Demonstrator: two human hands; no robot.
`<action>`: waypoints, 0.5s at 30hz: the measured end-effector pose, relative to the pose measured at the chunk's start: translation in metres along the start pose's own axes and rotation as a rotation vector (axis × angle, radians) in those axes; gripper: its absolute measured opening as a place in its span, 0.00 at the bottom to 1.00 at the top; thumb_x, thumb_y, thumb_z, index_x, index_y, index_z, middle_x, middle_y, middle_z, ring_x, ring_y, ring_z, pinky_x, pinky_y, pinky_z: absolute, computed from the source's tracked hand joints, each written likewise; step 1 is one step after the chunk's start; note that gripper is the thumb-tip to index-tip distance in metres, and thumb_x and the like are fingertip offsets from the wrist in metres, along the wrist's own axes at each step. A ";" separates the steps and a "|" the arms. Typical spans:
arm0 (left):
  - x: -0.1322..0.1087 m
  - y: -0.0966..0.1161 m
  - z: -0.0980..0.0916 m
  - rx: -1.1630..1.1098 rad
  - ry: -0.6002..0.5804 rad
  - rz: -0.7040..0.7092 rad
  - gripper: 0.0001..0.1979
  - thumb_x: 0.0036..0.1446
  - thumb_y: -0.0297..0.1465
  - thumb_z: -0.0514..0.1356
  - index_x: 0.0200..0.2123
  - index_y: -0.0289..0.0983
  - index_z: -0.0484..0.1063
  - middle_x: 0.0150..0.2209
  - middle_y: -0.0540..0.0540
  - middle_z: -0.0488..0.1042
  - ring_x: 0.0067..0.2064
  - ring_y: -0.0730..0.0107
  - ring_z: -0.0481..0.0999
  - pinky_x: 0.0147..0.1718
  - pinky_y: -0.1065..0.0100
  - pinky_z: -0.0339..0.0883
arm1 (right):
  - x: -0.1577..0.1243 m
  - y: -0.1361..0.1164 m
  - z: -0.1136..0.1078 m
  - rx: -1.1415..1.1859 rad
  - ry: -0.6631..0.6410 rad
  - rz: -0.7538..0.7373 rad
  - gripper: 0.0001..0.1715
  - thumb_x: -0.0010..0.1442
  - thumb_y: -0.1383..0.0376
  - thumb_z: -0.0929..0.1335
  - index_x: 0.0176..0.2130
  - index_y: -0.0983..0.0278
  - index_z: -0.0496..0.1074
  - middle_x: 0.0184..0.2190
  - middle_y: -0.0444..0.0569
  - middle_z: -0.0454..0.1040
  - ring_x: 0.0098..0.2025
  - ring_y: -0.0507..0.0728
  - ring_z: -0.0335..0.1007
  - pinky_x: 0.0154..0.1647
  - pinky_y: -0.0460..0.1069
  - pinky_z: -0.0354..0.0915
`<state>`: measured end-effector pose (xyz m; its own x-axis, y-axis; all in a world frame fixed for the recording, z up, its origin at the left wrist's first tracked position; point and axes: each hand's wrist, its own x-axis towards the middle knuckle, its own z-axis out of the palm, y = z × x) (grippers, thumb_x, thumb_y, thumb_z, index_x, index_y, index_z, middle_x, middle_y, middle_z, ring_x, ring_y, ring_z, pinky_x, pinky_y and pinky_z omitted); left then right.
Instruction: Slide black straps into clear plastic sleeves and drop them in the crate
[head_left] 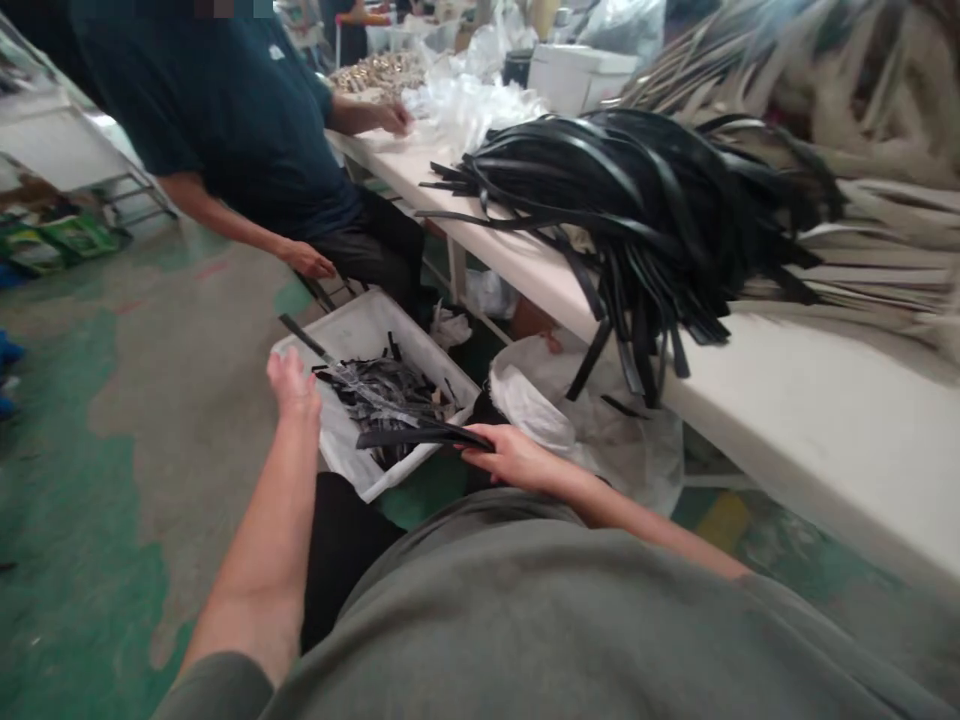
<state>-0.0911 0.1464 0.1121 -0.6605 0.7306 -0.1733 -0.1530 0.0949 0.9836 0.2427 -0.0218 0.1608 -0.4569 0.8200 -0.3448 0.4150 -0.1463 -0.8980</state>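
Observation:
My right hand [514,457] is closed around one end of some flat black strips [409,436], which stretch left over the near side of a white plastic bin [341,462]. Inside the bin lies a heap of short black and greyish strip pieces [394,385]. My left hand [294,385] is at the bin's left rim, its fingers curled; blur hides what is in them. Just beyond it, a dark strip end [301,335] sticks up over the rim, with something shiny and clear-looking running from it across the heap.
A white table [840,420] on the right bears a large pile of black strips [637,190] hanging over its edge, with pale strips [892,240] behind. A white sack [532,395] stands under it. Across the bin sits another person [247,130], one hand near the bin.

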 end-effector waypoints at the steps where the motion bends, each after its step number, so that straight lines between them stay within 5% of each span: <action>1: -0.005 -0.006 -0.002 0.012 -0.048 0.027 0.25 0.58 0.36 0.59 0.58 0.44 0.58 0.59 0.44 0.64 0.53 0.70 0.69 0.49 0.65 0.65 | -0.001 -0.001 -0.002 -0.037 0.010 0.004 0.21 0.62 0.56 0.65 0.51 0.62 0.72 0.34 0.46 0.75 0.26 0.51 0.67 0.23 0.44 0.62; 6: -0.074 -0.071 -0.034 0.245 -0.467 -0.270 0.23 0.52 0.33 0.65 0.51 0.41 0.66 0.51 0.42 0.71 0.40 0.71 0.76 0.39 0.69 0.69 | -0.027 0.010 -0.030 -0.417 0.122 0.095 0.12 0.60 0.60 0.66 0.39 0.62 0.77 0.32 0.48 0.77 0.35 0.56 0.73 0.34 0.46 0.63; 9: -0.115 -0.107 -0.052 0.425 -0.649 -0.459 0.21 0.51 0.34 0.66 0.49 0.39 0.69 0.49 0.40 0.74 0.40 0.68 0.77 0.36 0.69 0.69 | -0.037 0.037 -0.054 -0.629 0.267 0.323 0.14 0.62 0.60 0.63 0.41 0.62 0.77 0.39 0.53 0.79 0.43 0.61 0.74 0.41 0.49 0.63; 12: -0.139 -0.122 -0.055 0.540 -0.813 -0.477 0.21 0.50 0.38 0.66 0.48 0.38 0.72 0.48 0.39 0.76 0.42 0.63 0.77 0.37 0.67 0.69 | -0.032 0.075 -0.071 -0.690 0.374 0.551 0.18 0.64 0.62 0.62 0.50 0.62 0.74 0.47 0.56 0.77 0.50 0.64 0.72 0.47 0.51 0.63; 15: -0.147 -0.124 -0.049 0.593 -0.934 -0.395 0.21 0.46 0.39 0.67 0.45 0.38 0.75 0.46 0.40 0.77 0.42 0.59 0.77 0.38 0.65 0.69 | -0.018 0.109 -0.081 -0.677 0.405 0.625 0.25 0.65 0.64 0.61 0.59 0.66 0.67 0.52 0.60 0.73 0.54 0.65 0.70 0.50 0.52 0.63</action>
<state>-0.0112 -0.0059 0.0128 0.1899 0.7690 -0.6104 0.3028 0.5455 0.7815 0.3598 -0.0076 0.0909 0.2449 0.8485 -0.4690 0.9063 -0.3722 -0.2001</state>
